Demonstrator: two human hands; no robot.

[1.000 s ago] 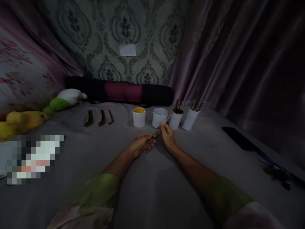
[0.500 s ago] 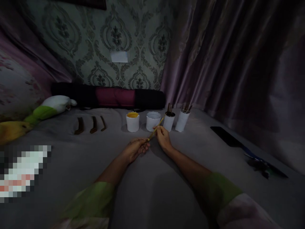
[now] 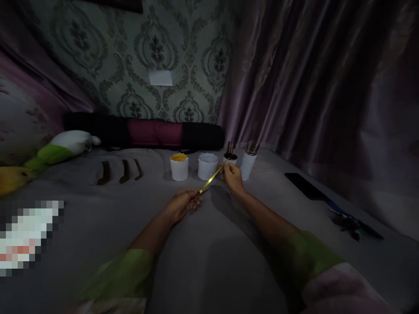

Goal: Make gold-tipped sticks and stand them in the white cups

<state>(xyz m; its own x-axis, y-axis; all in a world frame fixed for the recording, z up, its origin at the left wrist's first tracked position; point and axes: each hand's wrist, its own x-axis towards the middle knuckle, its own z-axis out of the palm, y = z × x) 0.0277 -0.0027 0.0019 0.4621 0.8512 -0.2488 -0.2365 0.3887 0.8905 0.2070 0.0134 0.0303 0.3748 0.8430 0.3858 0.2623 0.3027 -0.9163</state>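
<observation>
Two bare hands on one thin gold stick, clock centred on it. Left hand (image 3: pixel 181 206) grips the lower end at 8 o'clock; right hand (image 3: pixel 232 176) pinches near the upper end at 2 — fingers of both closed on it. The thin gold stick (image 3: pixel 211 179) slants between them, above the gray sheet (image 3: pixel 183 261). White pot with pale contents (image 3: pixel 207 169) just beyond at 12; white pot with yellow contents (image 3: pixel 180 171) at 10. Dark-topped white pot (image 3: pixel 235 161) with brown sticks, partly behind right hand, at 1; taller white holder (image 3: pixel 249 164) with more sticks at 2. Farther out: three curved brown pieces (image 3: pixel 124 171) at 9 — spaced apart; black flat item (image 3: pixel 303 185) at 3; black-and-maroon roll (image 3: pixel 153 133) at 11.
</observation>
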